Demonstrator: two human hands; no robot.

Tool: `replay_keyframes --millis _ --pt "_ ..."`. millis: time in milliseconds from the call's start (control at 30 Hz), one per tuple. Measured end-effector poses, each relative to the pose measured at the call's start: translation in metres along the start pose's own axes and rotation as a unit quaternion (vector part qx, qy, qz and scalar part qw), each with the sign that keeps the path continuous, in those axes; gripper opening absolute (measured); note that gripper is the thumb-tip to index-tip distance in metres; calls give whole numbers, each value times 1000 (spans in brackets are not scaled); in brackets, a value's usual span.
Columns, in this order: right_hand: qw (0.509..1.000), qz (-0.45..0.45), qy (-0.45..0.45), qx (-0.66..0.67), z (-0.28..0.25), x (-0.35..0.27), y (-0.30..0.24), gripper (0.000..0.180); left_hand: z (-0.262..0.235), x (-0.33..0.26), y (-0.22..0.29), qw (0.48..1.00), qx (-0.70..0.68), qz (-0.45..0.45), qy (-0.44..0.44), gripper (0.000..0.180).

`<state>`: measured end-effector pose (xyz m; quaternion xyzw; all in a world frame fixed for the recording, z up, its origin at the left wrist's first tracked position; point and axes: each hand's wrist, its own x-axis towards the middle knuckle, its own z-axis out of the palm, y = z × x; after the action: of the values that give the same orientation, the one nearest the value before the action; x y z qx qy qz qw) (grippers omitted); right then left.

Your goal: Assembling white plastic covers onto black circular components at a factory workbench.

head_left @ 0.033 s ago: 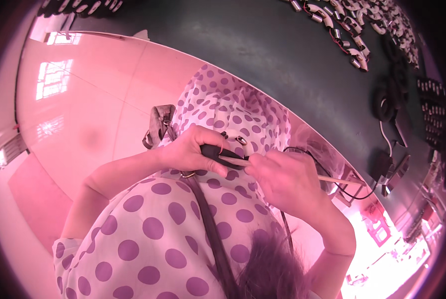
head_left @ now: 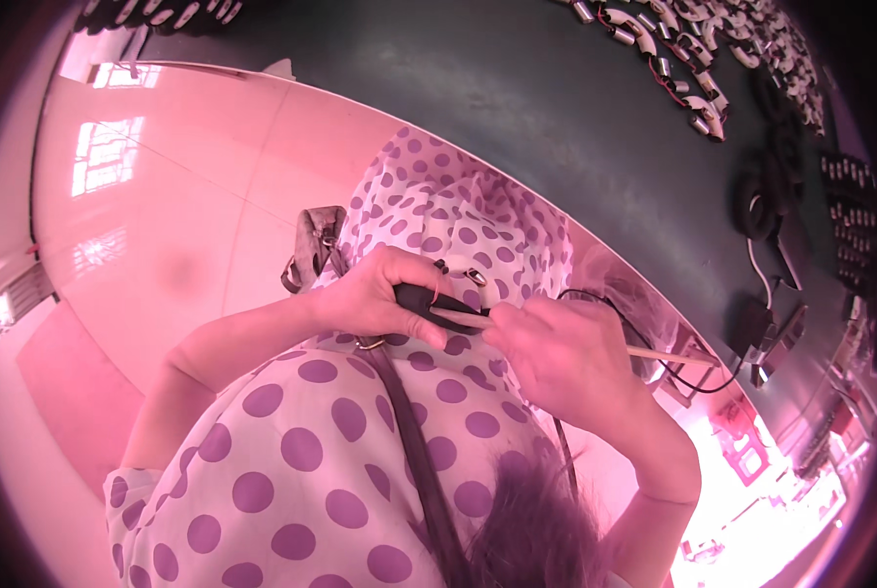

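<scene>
My left hand (head_left: 375, 294) is closed around a small black object (head_left: 436, 297) held in front of my lap. My right hand (head_left: 566, 358) pinches a thin wooden stick (head_left: 654, 351). The stick's tip touches the black object, and its other end points off to the right. The two hands almost meet over my white, purple-dotted clothing (head_left: 458, 220). A dark strap (head_left: 414, 431) runs down across my chest. My fingers hide most of the black object.
A dark table (head_left: 556, 108) curves across the top, with several small white and metal parts (head_left: 674, 49) at its far right. A black cable (head_left: 654, 338) hangs below its edge. A small bag (head_left: 316, 245) sits by my left wrist. The shiny tiled floor (head_left: 164, 196) lies to the left.
</scene>
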<state>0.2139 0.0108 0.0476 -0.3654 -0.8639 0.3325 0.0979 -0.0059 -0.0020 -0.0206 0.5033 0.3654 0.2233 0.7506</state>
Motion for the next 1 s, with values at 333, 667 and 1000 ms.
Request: replay_keyframes --millis 333,667,1000 --pt "997 -18 19 -70 -17 8 -7 11 -12 -6 -8 999 -32 29 16 41" --pt "997 -32 26 -57 -16 8 -10 16 -10 -6 -3 998 -15 55 26 43" --pt "997 -15 6 -70 -10 8 -13 14 -5 -6 5 999 -18 24 37 35"
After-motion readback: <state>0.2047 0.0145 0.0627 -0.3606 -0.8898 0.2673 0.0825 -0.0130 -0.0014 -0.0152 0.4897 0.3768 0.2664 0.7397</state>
